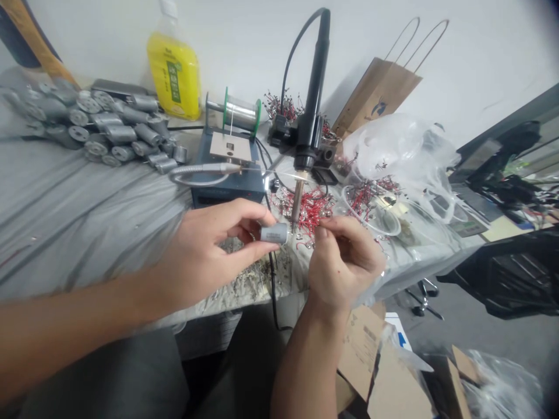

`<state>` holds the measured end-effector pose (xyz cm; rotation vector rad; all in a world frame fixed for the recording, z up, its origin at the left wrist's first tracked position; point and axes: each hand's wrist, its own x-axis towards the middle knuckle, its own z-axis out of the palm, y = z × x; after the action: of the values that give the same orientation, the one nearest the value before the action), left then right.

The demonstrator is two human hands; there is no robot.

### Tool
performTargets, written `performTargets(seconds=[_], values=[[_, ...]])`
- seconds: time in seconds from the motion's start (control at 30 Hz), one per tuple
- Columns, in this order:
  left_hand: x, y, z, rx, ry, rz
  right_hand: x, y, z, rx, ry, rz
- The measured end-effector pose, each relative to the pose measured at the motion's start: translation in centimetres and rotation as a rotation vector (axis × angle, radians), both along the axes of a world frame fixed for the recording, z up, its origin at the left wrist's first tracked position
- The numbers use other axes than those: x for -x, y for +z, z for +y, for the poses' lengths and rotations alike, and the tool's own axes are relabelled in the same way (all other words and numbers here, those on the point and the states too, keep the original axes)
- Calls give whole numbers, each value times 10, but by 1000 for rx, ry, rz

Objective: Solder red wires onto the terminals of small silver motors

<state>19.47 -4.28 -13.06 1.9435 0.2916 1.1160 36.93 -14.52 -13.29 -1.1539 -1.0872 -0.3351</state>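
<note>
My left hand is closed on a small grey cylindrical motor, held sideways between thumb and fingers just under the tip of a mounted soldering iron. My right hand is pinched on a thin red wire next to the motor's end. A pile of red wire pieces lies on the table right behind both hands. A flexible metal solder feed tube points toward the iron's tip.
A heap of grey motors lies at the back left on the grey cloth. A blue solder station carries a solder spool. A yellow bottle, brown paper bag and clear plastic bags stand behind. Cardboard boxes sit on the floor.
</note>
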Motion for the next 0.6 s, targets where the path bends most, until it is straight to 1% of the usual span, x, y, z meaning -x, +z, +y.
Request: performTargets(seconds=[0.23,0.4,0.6], values=[[0,4,-1,13,8,2,-1,-10,-7,35,109,26],[1,5,-1,-16,16,4,1,-11,-8,96,41,13],[2,6,0,-52,31,33,3,-5,-6,74,9,-54]])
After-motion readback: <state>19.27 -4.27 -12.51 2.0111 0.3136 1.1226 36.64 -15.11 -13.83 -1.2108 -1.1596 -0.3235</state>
